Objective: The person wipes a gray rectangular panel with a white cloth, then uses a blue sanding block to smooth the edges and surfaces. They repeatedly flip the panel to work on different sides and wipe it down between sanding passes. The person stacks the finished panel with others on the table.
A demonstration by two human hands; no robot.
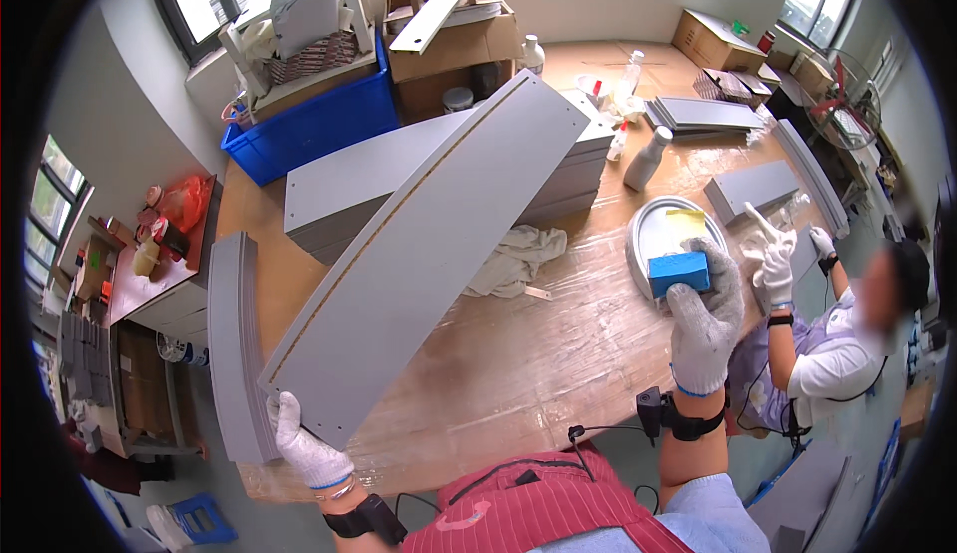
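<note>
A long grey board (429,254) with a brown groove along one long edge slants up from the near left. My left hand (301,443), in a white glove, grips its lower corner, thumb on the face and the other fingers hidden behind. The board's far end lies over a stack of grey boards (349,179). On the right, my gloved right hand (706,314) pinches a small blue rectangular block (679,274) between thumb and fingers. Beneath that hand is a round white tub or lid (638,239) with a yellow piece (686,222) on it.
Bottles (648,159) stand beyond the tub. A white rag (518,259) lies beside the board. A blue crate (309,115) and cardboard box (454,45) are at the back. More grey boards (234,354) line the table's left edge. Another person (827,344) works at the right.
</note>
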